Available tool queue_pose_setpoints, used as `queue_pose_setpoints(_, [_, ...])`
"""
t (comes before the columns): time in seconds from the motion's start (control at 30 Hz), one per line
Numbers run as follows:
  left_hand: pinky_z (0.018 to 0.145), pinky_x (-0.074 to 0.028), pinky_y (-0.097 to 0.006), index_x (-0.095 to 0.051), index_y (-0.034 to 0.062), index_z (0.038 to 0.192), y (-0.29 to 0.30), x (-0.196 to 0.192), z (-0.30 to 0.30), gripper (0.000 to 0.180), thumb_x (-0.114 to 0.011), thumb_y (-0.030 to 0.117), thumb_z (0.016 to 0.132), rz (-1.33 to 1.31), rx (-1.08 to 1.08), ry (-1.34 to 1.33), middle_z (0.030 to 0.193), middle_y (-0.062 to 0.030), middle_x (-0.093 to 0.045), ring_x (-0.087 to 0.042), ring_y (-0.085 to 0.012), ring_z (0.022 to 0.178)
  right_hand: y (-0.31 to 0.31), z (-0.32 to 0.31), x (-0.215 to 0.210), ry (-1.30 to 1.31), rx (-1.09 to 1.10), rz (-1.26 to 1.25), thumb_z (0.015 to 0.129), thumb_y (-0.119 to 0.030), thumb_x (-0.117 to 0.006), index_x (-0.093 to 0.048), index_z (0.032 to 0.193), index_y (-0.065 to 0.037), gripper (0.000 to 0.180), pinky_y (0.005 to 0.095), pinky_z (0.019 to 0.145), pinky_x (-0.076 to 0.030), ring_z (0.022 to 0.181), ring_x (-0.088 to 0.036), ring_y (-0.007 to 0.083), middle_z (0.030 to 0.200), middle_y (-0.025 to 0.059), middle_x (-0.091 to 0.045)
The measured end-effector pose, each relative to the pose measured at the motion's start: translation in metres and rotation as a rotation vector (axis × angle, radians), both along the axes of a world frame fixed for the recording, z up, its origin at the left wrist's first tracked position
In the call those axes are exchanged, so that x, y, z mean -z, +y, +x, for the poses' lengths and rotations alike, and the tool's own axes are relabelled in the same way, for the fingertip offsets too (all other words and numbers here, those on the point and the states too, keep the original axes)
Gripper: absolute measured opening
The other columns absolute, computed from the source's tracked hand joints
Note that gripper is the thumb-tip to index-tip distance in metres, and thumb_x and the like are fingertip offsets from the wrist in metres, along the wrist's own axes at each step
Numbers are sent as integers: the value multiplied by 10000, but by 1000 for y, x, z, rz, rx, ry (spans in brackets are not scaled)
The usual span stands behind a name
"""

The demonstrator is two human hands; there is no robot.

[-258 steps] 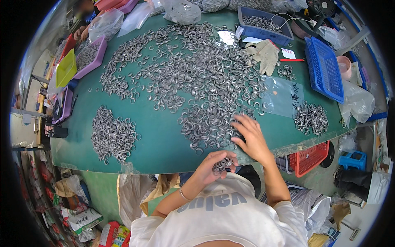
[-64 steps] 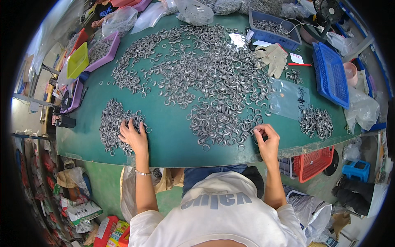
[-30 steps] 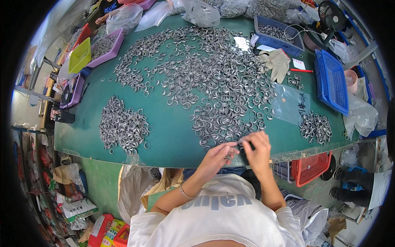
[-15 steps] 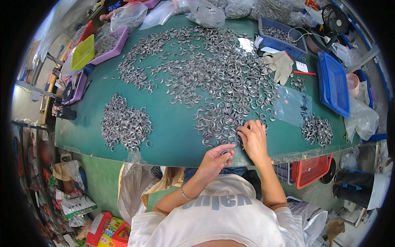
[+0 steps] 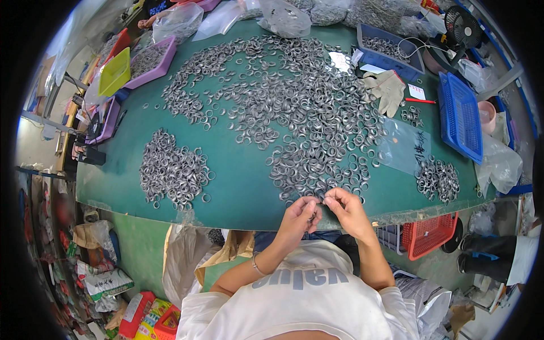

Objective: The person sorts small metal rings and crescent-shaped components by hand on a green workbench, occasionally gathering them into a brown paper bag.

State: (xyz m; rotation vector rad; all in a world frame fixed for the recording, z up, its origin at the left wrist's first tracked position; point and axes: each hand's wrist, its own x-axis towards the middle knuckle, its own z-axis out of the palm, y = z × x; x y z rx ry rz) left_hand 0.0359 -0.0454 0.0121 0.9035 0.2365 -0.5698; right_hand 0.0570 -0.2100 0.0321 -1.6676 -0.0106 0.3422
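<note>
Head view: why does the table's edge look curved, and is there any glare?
In the head view, the wide fisheye lens bows the near edge of the green table and leaves the corners black; also in the head view, the clear plastic bag at the far edge shows pale glints, and the left heap of rings looks fairly sharp.

One fan (image 5: 462, 27), one yellow-green tray (image 5: 115, 72), one red pen (image 5: 420, 101), and rings (image 5: 306, 96) past counting.

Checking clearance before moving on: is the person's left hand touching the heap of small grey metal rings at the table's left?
Apart: the head view shows bare green tabletop between the left hand and the left heap of grey metal rings.
</note>
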Motion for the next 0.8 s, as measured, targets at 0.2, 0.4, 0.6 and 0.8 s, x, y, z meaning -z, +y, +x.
queue_pose_setpoints(0.2, [462, -296, -188, -540, 39, 1022, 2, 1, 1, 222, -457, 241, 986, 100, -21, -12, 706, -9, -492, -397, -56, 566, 6, 6, -11, -456, -141, -323, 839, -49, -603, -585, 799, 6, 71, 264, 639, -391, 702, -483, 136, 726, 41, -551])
queue_pose_setpoints(0.4, [439, -270, -183, -568, 29, 1092, 9, -10, 3, 199, -492, 152, 955, -42, 31, 42, 670, -10, -482, -375, -58, 517, 15, 23, 13, -597, 237, -682, 747, -58, -673, -642, 831, -35, 92, 364, 714, -383, 789, -507, 267, 793, 77, -566])
queue_pose_setpoints(0.6, [530, -371, -205, -564, 9, 1176, 5, -3, 0, 278, -505, 85, 915, -36, -41, 17, 887, -54, -597, -478, -83, 661, 11, 22, 14, -610, 185, -560, 717, -66, -688, -646, 823, -53, 115, 374, 773, -362, 857, -508, 272, 886, 80, -565])
queue_pose_setpoints(0.8, [579, -402, -192, -575, 5, 1170, -1, -4, 2, 268, -505, 144, 951, -32, -101, 113, 895, -33, -595, -506, -71, 705, 8, 1, -11, -657, -144, -465, 711, -63, -692, -659, 860, -52, 153, 367, 779, -396, 874, -515, 275, 902, 81, -559])
